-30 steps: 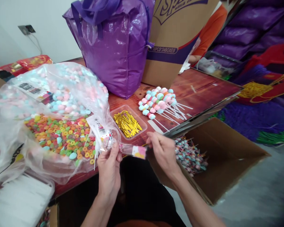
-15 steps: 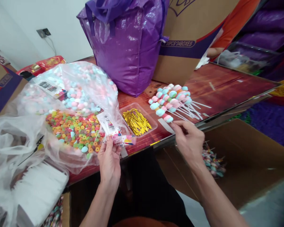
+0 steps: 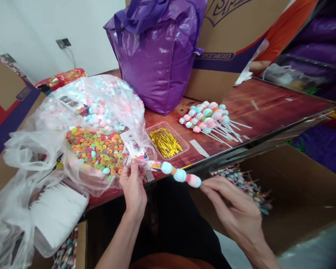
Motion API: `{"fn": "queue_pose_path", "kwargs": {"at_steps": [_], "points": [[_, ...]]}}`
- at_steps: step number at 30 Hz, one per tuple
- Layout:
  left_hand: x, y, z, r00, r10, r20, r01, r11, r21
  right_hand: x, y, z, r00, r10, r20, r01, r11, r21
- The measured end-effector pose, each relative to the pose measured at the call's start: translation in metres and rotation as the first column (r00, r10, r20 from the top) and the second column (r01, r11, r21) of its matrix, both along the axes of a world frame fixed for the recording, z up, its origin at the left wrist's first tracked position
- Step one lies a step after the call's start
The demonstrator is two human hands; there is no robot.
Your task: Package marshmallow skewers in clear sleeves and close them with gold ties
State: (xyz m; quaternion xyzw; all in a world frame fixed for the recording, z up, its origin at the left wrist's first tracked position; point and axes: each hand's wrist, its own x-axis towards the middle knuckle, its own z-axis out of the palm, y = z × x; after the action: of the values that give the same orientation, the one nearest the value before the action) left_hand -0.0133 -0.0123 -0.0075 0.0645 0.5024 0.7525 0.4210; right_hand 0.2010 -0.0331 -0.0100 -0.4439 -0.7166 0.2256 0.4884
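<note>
My left hand (image 3: 133, 192) pinches a small clear plastic bag (image 3: 153, 164) with a colourful printed part. My right hand (image 3: 236, 213) is closed at the lower end of a candy skewer (image 3: 180, 175); its stick is mostly hidden by the fingers. Blue and pink marshmallows alternate with orange and red pieces along the skewer. Its far blue tip meets or nearly meets the bag's mouth; I cannot tell whether it is inside. Beyond it, a pile of candy skewers (image 3: 205, 116) lies on the table with white sticks pointing right. Gold twist ties (image 3: 165, 142) fill a clear tray nearby.
Left on the table (image 3: 280, 108) are bags of marshmallows (image 3: 108, 119) and gummy rings (image 3: 96, 149), plus a container of white sticks (image 3: 58, 213). A purple bag (image 3: 156, 67) and carton (image 3: 212, 78) stand behind. An open box (image 3: 291, 179) with wrapped skewers sits below right; another person's sleeve (image 3: 285, 30) shows.
My right hand has lifted a skewer off the near end of the pile and brought it left and toward me, up to the small bag. My left hand still holds the bag.
</note>
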Motion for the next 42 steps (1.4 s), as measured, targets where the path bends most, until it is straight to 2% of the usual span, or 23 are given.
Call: {"fn": "queue_pose_path", "kwargs": {"at_steps": [7, 12, 16, 20, 29, 36, 39, 42], "points": [[-0.005, -0.004, -0.008, 0.981, -0.087, -0.175, 0.097, 0.994, 0.055, 0.01, 0.002, 0.002, 0.99, 0.114, 0.086, -0.107, 0.991, -0.085], [0.0, -0.008, -0.018, 0.94, -0.092, -0.327, 0.116, 0.992, 0.054, 0.0, 0.0, -0.003, 0.993, 0.111, 0.036, -0.106, 0.986, -0.13], [0.006, -0.008, -0.021, 0.954, -0.069, -0.291, 0.085, 0.995, 0.043, -0.01, -0.002, -0.005, 0.99, 0.141, 0.029, -0.134, 0.977, -0.167], [0.005, -0.008, -0.019, 0.97, -0.089, -0.225, 0.099, 0.995, 0.029, -0.013, -0.001, -0.003, 0.985, 0.149, 0.085, -0.13, 0.971, -0.2], [0.003, -0.007, -0.003, 0.972, -0.228, -0.062, 0.232, 0.971, 0.058, -0.014, 0.003, -0.003, 0.981, 0.138, 0.14, -0.122, 0.986, -0.116], [0.013, -0.013, -0.004, 0.941, -0.335, -0.059, 0.338, 0.94, 0.049, -0.02, 0.002, -0.008, 0.964, 0.073, 0.255, -0.08, 0.997, 0.017], [0.015, -0.014, -0.005, 0.943, -0.332, -0.027, 0.334, 0.94, 0.067, -0.022, 0.0, -0.006, 0.955, 0.122, 0.271, -0.119, 0.992, -0.03], [0.017, -0.014, -0.006, 0.948, -0.319, 0.01, 0.317, 0.944, 0.092, -0.023, -0.003, -0.003, 0.962, 0.169, 0.213, -0.154, 0.984, -0.086]]}}
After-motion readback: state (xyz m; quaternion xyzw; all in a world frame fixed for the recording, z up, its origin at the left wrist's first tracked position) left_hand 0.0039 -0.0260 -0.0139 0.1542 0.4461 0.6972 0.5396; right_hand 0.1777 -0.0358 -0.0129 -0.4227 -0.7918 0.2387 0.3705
